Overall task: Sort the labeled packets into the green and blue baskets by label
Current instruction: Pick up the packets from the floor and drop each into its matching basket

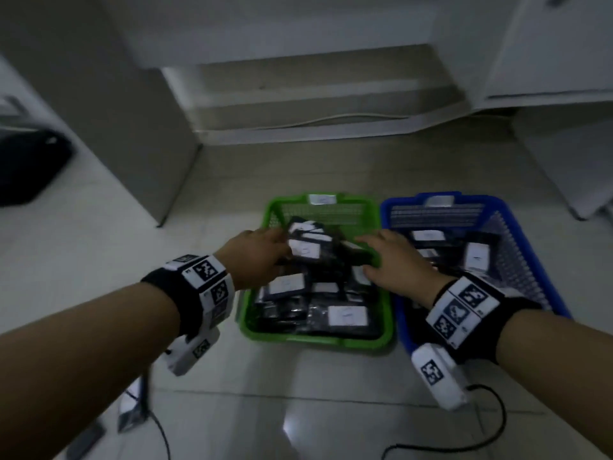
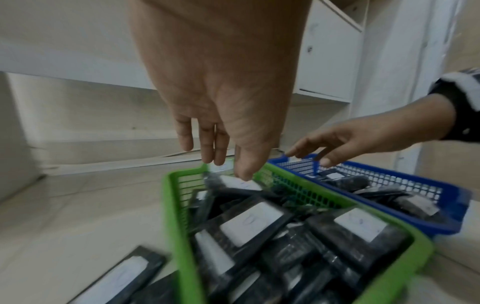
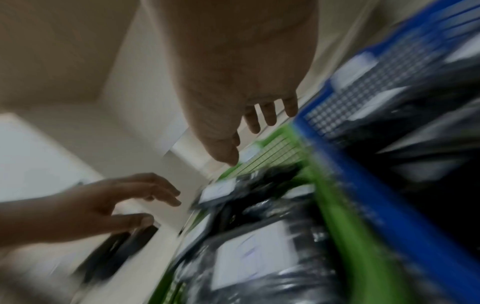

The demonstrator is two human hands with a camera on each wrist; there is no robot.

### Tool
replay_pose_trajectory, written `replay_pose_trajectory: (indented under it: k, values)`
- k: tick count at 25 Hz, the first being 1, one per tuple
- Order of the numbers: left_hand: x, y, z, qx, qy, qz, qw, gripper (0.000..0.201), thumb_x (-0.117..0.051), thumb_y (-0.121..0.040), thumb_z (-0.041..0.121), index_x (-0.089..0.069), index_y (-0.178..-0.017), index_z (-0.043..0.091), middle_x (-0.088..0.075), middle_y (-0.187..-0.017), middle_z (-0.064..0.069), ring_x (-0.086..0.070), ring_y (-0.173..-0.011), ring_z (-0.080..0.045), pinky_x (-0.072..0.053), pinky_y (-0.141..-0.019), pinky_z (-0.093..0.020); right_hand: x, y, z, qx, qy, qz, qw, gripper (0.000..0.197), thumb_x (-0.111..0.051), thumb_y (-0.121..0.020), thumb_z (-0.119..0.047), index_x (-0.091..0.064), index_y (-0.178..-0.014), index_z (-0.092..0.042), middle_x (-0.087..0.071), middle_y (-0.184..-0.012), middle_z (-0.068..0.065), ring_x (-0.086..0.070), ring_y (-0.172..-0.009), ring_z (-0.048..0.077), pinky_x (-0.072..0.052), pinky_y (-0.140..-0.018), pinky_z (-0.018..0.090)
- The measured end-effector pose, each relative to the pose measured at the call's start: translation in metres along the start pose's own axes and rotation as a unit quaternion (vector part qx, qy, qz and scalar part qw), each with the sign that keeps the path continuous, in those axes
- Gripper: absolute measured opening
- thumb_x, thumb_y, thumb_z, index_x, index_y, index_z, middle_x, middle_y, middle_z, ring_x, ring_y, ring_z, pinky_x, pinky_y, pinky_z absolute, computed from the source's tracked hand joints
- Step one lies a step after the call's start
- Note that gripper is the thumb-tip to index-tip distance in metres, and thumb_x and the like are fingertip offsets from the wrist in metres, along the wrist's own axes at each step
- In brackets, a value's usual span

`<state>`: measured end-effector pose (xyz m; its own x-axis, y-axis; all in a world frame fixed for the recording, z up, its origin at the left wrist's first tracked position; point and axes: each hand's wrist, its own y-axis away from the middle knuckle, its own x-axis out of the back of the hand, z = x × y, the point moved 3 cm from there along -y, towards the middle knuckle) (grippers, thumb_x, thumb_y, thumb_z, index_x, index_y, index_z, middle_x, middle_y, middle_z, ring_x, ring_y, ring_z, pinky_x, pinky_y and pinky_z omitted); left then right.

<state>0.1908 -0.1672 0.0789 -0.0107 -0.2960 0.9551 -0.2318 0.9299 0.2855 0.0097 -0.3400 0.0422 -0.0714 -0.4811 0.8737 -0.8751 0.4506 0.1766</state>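
A green basket (image 1: 315,341) and a blue basket (image 1: 391,207) stand side by side on the floor. Both hold black packets with white labels (image 1: 348,315) (image 1: 477,257). My left hand (image 1: 282,247) hovers over the green basket's far left part, fingers straight and holding nothing (image 2: 223,156). My right hand (image 1: 368,257) reaches over the wall shared by the two baskets, fingers spread and empty (image 3: 241,139). In the left wrist view its fingertips (image 2: 311,154) hang just above the blue basket's far rim (image 2: 363,202). The labels are too blurred to read.
Loose black packets (image 2: 116,275) lie on the floor left of the green basket (image 2: 179,226). White cabinets and a low shelf (image 1: 298,94) stand behind the baskets. A black bag (image 1: 30,164) sits far left. A cable (image 1: 491,426) trails under my right wrist.
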Motion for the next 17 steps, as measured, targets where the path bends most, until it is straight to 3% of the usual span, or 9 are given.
replay_pose_trajectory:
  k: [3,8,11,15,17]
  values:
    - [-0.027,0.075,-0.067,0.097,0.011,-0.023,0.995,0.035,-0.049,-0.091,0.036,-0.053,-0.125,0.030,-0.046,-0.132,0.000,-0.049,-0.116,-0.023,-0.043,-0.094,-0.036,-0.025,-0.022,-0.085,0.114,0.088,-0.038,0.989,0.062,-0.053,-0.090,-0.046,-0.031,-0.145,-0.028,-0.025,-0.153,0.002,-0.023,-0.141,0.024,-0.027,-0.114,0.041]
    - [-0.102,0.180,-0.138,0.230,0.109,-0.027,0.967,0.030,-0.055,-0.087,0.034,-0.059,-0.117,0.031,-0.050,-0.128,0.002,-0.050,-0.116,-0.020,-0.043,-0.093,-0.034,-0.100,-0.040,-0.202,0.243,0.174,-0.102,0.949,0.062,-0.052,-0.089,-0.043,-0.031,-0.145,-0.028,-0.025,-0.152,0.004,-0.022,-0.140,0.025,-0.021,-0.113,0.038]
    - [-0.159,0.228,-0.154,0.297,0.170,-0.021,0.939,0.036,-0.059,-0.082,0.036,-0.059,-0.118,0.029,-0.050,-0.127,0.000,-0.050,-0.118,-0.025,-0.046,-0.091,-0.037,-0.154,-0.047,-0.248,0.257,0.174,-0.143,0.940,0.063,-0.054,-0.088,-0.039,-0.030,-0.145,-0.026,-0.020,-0.154,0.006,-0.019,-0.142,0.025,-0.017,-0.114,0.037]
    - [-0.218,0.258,-0.137,0.341,0.271,-0.048,0.899,0.072,-0.065,-0.072,0.061,-0.043,-0.130,0.025,-0.045,-0.128,-0.002,-0.052,-0.114,-0.024,-0.049,-0.090,-0.039,-0.223,-0.046,-0.279,0.224,0.137,-0.187,0.947,0.068,-0.057,-0.086,-0.040,-0.027,-0.147,-0.028,-0.015,-0.157,0.006,-0.013,-0.144,0.026,-0.014,-0.116,0.038]
    - [-0.235,0.260,-0.122,0.350,0.281,-0.033,0.893,0.083,-0.070,-0.068,0.060,-0.035,-0.135,0.024,-0.042,-0.124,-0.004,-0.053,-0.110,-0.026,-0.049,-0.089,-0.038,-0.250,-0.041,-0.290,0.208,0.114,-0.205,0.950,0.067,-0.057,-0.086,-0.040,-0.029,-0.145,-0.029,-0.017,-0.156,0.006,-0.016,-0.143,0.026,-0.018,-0.115,0.038]
